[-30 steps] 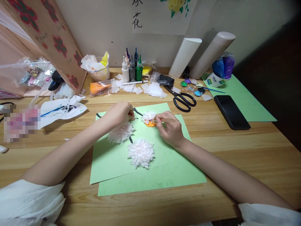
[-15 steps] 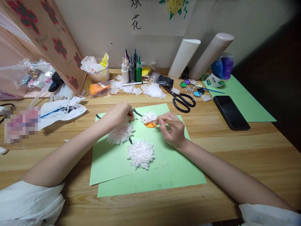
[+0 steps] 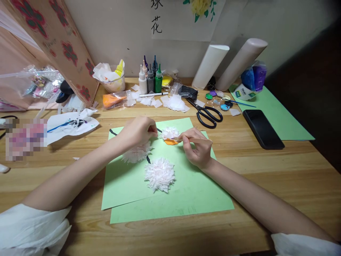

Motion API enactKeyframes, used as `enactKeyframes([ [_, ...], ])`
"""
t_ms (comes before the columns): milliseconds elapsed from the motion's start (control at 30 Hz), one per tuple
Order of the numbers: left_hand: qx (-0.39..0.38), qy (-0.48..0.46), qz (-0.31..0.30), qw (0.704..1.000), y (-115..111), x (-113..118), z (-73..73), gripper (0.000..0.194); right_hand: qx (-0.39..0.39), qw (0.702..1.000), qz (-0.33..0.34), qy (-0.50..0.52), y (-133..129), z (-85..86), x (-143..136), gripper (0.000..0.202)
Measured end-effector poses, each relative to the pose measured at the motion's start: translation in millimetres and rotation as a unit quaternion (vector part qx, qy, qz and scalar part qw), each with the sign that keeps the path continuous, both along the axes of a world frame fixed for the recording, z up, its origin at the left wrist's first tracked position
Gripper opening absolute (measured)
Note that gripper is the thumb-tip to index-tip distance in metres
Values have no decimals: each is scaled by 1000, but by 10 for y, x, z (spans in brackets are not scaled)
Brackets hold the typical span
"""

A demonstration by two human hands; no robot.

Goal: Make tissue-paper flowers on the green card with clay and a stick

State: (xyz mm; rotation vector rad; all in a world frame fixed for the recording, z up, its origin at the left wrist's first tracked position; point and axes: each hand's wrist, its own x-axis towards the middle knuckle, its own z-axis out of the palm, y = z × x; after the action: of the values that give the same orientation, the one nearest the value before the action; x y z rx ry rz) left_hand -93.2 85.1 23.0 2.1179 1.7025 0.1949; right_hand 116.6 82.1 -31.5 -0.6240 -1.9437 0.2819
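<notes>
My right hand grips a thin wooden stick, its tip at the small white paper flower with an orange patch along its lower edge. My left hand hovers just left of that flower with fingers pinched; whatever is between them is hidden. Under the left hand lies a second fluffy white flower, partly covered. A third flower sits lower on the green paper. Dark stems show on the sheet between the flowers.
Behind the paper lie black scissors, white paper squares, paint bottles and an orange clay packet. A black phone rests on the right. Leftward is a paint-stained tissue with a blue brush.
My left hand has shifted slightly right, closer to the small flower, and the dark tip seen at its fingers is out of sight. My right hand keeps the stick at the orange edge.
</notes>
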Motion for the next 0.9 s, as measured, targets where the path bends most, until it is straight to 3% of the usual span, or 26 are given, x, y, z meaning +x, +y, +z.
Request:
enactKeyframes([
  [100, 18, -83, -33, 996, -64, 106, 33, 19, 8, 1000, 7, -4, -5, 18, -3, 18],
  [233, 33, -131, -61, 989, -103, 189, -29, 19, 8, 1000, 8, 0, -15, 37, -3, 18],
  [400, 61, -130, -58, 988, -96, 195, -67, 15, 6, 1000, 2, 30, -37, 21, 34, 18],
  [567, 102, -82, -142, 981, -100, 196, -83, 9, 4, 998, 6, 66, -41, -3, 58, 17],
  [733, 118, -27, -167, 979, -103, 172, -40, 8, -1, 997, 7, 77, -30, -12, 53, 16],
  [900, 202, -111, -133, 964, -114, 148, 36, 14, -28, 993, -5, 117, -30, -37, 57, 17],
])
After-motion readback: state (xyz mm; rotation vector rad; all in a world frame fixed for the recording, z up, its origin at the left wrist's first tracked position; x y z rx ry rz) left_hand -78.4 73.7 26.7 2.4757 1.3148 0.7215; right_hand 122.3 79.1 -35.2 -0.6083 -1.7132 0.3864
